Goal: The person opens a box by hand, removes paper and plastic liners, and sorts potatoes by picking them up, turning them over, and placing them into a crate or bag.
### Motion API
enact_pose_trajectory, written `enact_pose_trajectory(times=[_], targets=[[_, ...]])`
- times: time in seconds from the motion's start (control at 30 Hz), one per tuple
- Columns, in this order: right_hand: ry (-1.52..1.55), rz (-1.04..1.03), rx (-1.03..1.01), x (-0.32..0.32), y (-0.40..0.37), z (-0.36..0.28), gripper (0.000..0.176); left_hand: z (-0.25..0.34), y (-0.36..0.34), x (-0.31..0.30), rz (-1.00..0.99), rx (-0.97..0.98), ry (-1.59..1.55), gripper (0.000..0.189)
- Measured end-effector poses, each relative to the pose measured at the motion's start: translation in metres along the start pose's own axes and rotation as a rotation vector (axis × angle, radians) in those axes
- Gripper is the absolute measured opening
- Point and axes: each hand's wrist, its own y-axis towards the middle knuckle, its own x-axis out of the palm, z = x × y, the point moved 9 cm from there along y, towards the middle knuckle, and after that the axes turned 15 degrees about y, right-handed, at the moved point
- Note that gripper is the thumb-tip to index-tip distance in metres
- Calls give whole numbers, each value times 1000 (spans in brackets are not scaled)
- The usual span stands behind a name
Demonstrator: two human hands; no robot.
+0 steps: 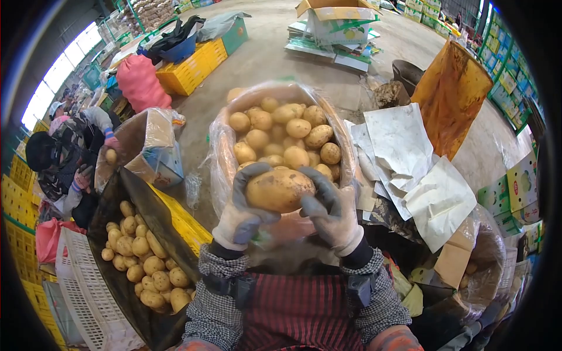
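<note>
Between my two gloved hands is a large potato, raised in front of me over the near side of a lined box. My left hand grips its left end, and my right hand closes on its right end. Both gloves are white with grey coated fingers. Just beyond, the box has a clear plastic liner folded over its rim and contains many loose potatoes. To my left, more potatoes lie in a dark-lined trough.
A co-worker at the left handles a potato over another carton. Yellow crates and a pink sack stand behind. On the right are paper sheets, an orange-brown stained upright piece and a plastic-lined box.
</note>
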Motion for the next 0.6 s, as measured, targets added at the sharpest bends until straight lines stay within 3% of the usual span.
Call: enact_pose_trajectory(times=[0.27, 0.37, 0.47, 0.6], targets=[[237, 12, 36, -4, 0, -7, 40, -1, -1, 3, -47, 26, -151, 96], [-69, 48, 11, -1, 0, 1, 38, 5, -4, 0, 48, -3, 72, 95], [156, 43, -17, -2, -1, 4, 38, 5, -3, -5, 33, 75, 161, 94], [311, 19, 97, -7, -1, 16, 37, 1, -1, -1, -1, 44, -37, 97]])
